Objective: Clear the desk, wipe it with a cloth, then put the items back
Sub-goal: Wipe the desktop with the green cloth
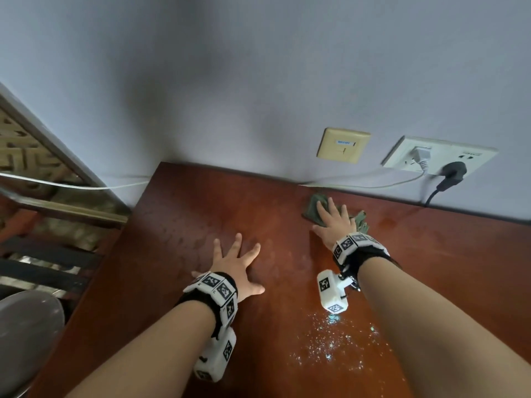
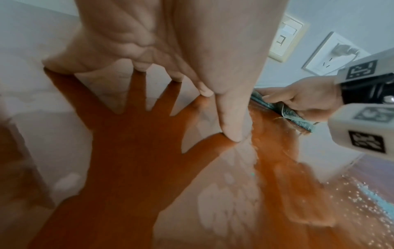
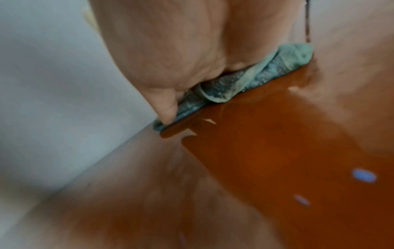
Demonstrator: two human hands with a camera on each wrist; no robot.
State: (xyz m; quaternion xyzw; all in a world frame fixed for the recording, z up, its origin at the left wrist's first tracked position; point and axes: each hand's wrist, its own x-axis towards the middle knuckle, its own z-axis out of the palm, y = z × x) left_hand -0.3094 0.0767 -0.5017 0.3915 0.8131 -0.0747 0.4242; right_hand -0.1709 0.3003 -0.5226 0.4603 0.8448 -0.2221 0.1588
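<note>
The reddish-brown desk (image 1: 178, 225) has a glossy, wet-looking top. My left hand (image 1: 237, 262) lies flat on it near the middle with fingers spread, holding nothing; the left wrist view shows its thumb (image 2: 232, 118) pressed to the wood. My right hand (image 1: 333, 218) presses flat on a crumpled green cloth (image 1: 314, 205) at the desk's back edge, close to the wall. In the right wrist view the palm covers most of the cloth (image 3: 277, 70) and the thumb (image 3: 166, 107) touches its edge. The left wrist view also shows the cloth (image 2: 294, 116) under the right hand (image 2: 309, 99).
On the wall behind the desk are a beige socket plate (image 1: 343, 145) and a white outlet (image 1: 439, 155) with a white and a black plug. A white cable (image 1: 359, 185) runs along the back edge. Glittering specks (image 1: 330, 343) lie near the front. A grey seat (image 1: 26, 334) stands at left.
</note>
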